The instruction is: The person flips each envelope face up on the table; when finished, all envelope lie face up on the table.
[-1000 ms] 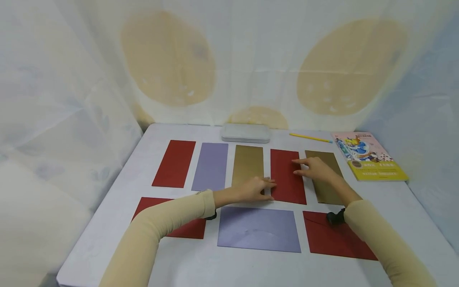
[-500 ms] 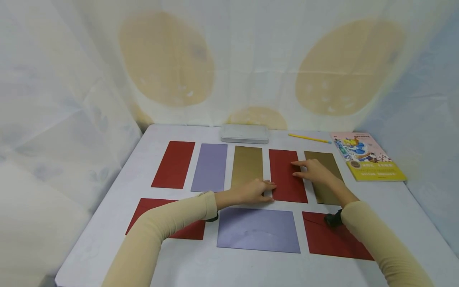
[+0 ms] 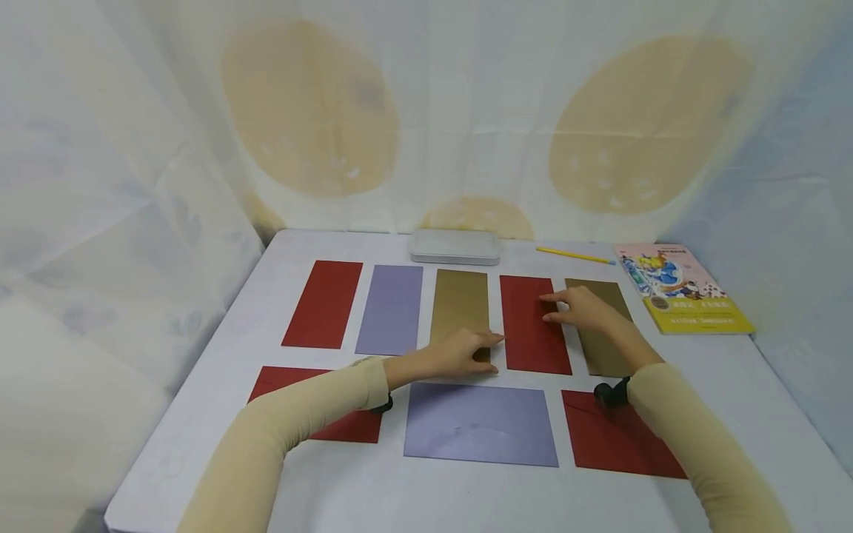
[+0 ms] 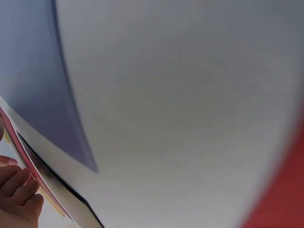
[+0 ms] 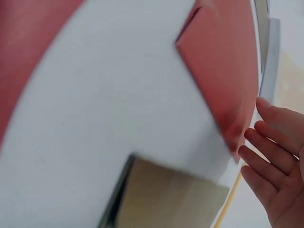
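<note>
A red envelope (image 3: 526, 333) lies flat in the back row of the head view. Just left of its edge is my left hand (image 3: 460, 354), thumb and index finger spread and partly over a gold envelope (image 3: 460, 296). Nothing is in its grasp. My right hand (image 3: 583, 311) reaches across a second gold envelope (image 3: 613, 348), its fingertips on or just above the right side of the red envelope; contact is not clear. The right wrist view shows its extended fingers (image 5: 270, 152) beside the red envelope's far end. Only curved fingers (image 4: 19, 190) appear in the left wrist view's corner.
Further left lie a lavender envelope (image 3: 389, 311) and a red one (image 3: 323, 303). In front are a larger lavender envelope (image 3: 480, 426) and red ones at left (image 3: 353, 428) and right (image 3: 606, 444). Behind stand a pale tin (image 3: 455, 246), pencil (image 3: 574, 255) and book (image 3: 686, 289).
My left hand has drawn slightly left, off the red envelope's edge. That envelope's near end has turned a little to the right. My right hand has barely moved.
</note>
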Tool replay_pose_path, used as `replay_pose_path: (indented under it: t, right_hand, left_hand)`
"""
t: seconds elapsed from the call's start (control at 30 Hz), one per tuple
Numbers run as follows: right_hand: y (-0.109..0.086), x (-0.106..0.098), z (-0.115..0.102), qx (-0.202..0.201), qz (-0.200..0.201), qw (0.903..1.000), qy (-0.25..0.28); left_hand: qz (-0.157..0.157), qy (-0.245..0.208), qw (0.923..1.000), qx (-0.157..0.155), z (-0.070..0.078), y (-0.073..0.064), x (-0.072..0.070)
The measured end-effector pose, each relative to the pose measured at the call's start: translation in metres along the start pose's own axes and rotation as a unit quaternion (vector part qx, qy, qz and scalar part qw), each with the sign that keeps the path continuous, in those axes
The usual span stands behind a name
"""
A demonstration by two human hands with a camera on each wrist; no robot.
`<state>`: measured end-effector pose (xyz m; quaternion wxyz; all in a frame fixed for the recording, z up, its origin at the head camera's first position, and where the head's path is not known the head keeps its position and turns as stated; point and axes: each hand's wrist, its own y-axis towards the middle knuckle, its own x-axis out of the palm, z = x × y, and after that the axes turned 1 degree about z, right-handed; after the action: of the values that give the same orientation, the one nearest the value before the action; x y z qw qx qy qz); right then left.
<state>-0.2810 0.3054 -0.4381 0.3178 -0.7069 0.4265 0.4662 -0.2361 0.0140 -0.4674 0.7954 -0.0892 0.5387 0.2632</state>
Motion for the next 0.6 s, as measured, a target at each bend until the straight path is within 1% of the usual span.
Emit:
replay_pose_path:
  t: [0.13,0.3,0.37,0.6]
  right_hand:
    - [0.011,0.001,-0.008,-0.003,-0.002,1.0,0.008]
    - [0.031,0.007,-0.021,-0.018,0.011,0.9994,0.029]
    - [0.04,0.009,-0.025,-0.02,0.016,0.999,0.036]
    - [0.066,0.015,-0.038,-0.02,0.032,0.9964,0.076]
  left_hand:
    - [0.011,-0.002,0.9999,-0.012,-0.01,-0.012,-0.008]
    - [0.022,0.02,0.9984,-0.048,-0.022,-0.026,-0.013]
    - [0.024,0.019,0.9978,-0.059,-0.025,-0.031,-0.015]
    - [0.038,0.014,0.9965,-0.074,-0.034,-0.047,-0.019]
